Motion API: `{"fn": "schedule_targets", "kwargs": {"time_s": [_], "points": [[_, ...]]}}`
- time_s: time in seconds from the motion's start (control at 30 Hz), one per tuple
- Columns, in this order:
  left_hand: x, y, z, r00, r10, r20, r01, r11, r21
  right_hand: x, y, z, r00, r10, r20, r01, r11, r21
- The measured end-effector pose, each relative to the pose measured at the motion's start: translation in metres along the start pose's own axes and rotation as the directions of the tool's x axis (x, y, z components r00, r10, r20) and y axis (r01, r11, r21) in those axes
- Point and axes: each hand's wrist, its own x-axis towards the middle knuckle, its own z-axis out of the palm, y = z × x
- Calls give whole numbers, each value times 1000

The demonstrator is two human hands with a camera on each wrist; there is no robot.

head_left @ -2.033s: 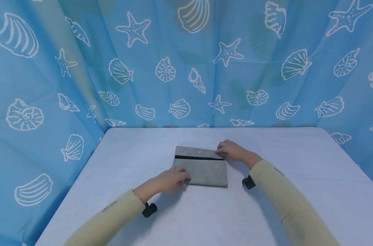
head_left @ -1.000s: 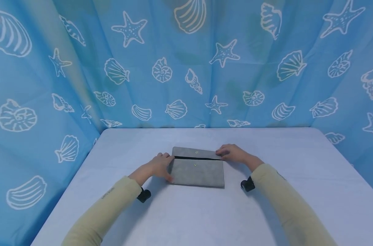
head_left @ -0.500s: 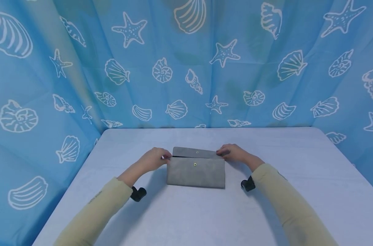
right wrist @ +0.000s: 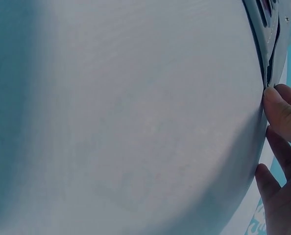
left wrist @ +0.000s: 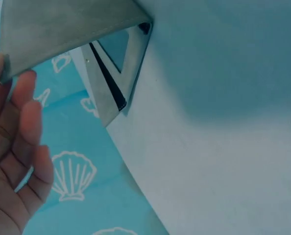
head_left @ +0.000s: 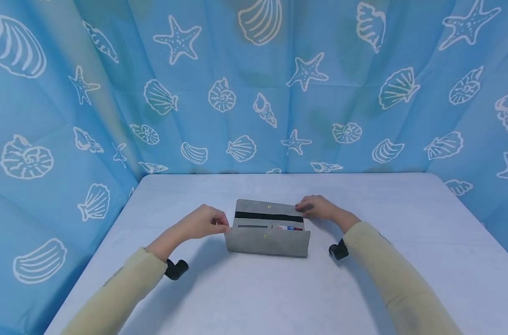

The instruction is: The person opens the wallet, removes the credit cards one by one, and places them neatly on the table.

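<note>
A long grey wallet [head_left: 254, 244] with brass-coloured snaps lies on the white table, its front panel folded partway down toward the person. Inside show a black strip [head_left: 268, 216], slots and a small white, blue and red item [head_left: 290, 228], too small to identify. My left hand [head_left: 201, 222] pinches the left corner of the raised panel. In the left wrist view, that panel [left wrist: 62, 29] stands away from the rest of the wallet. My right hand [head_left: 317, 207] pinches the wallet's right edge by the back flap, which the right wrist view shows between thumb and finger [right wrist: 282, 110].
A white cloth-covered table [head_left: 262, 298] surrounds the wallet. Behind and to both sides hangs a blue curtain [head_left: 187, 111] with white shells and starfish. A black wrist camera sits under each sleeve, as on the right sleeve [head_left: 379, 260].
My left hand moved from the wallet's lower front to its upper left corner, gripped the front panel and drew it toward the person, exposing the inside. The right hand stayed at the right edge.
</note>
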Motion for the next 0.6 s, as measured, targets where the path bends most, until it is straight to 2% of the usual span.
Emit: {"fn": "schedule_targets", "kwargs": {"time_s": [0.17,0.4,0.6], "points": [[-11,5,3,998,62,20,-62,998,1,1,0,1,1000,19,3,-19,1000,8],[-26,9,13,997,83,5,-83,997,7,-2,-4,0,1000,25,-14,-25,1000,2],[-37,16,24,992,123,3,-123,991,54,-4,-7,0,999,29,-25,-29,999,13]]}}
